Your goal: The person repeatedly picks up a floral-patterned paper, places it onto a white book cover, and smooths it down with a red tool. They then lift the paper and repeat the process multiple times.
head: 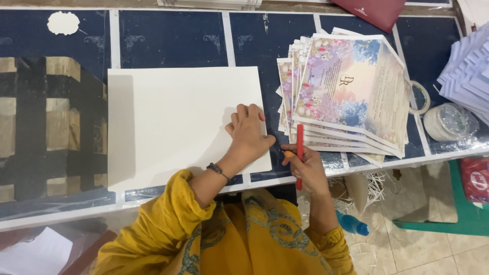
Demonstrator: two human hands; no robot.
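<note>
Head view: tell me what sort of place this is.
Probably a small print-finishing or invitation-making workshop. A stack of floral printed cards lies fanned on the table, the left hand presses a blank white sheet, the right hand holds a red cutter, and paper trimmings litter the floor.

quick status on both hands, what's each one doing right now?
Left hand: open, pressing flat on the white sheet, holding nothing.
Right hand: closed around a red cutter.

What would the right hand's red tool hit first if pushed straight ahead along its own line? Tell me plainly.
Probably the stack of floral printed sheets: the red tool in the right hand points up the table and its tip already overlaps the stack's near edge, though height above it is unclear.
</note>
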